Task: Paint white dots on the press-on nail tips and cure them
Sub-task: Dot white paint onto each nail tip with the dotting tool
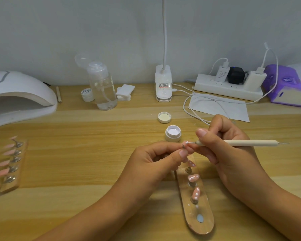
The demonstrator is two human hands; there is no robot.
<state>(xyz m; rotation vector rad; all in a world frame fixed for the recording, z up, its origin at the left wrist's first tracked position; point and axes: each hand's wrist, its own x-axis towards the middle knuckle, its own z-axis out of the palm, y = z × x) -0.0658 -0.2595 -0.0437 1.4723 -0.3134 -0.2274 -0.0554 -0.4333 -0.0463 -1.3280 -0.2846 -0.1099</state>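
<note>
"Wooden worktop [94,153]: what's around?"
"A curing lamp [19,94] far left, a pump bottle [103,87] of clear liquid, and a power strip [228,89] behind."
"Pots?"
"An open pot [173,134] of white gel just behind the hands, its lid [164,117] beyond."
"Hands?"
"The left hand [162,157] pinches a pink nail tip [186,143]. The right hand [224,141] grips the dotting tool [247,143], its end touching that tip. They cover the top of a holder [203,226] carrying dotted tips [193,178]."

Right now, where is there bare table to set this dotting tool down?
Bare wood lies between the curing lamp and the open gel pot, and between the nail rack and the left hand. Crowded: cables and power strip at back right, and around the wooden stand.
</note>
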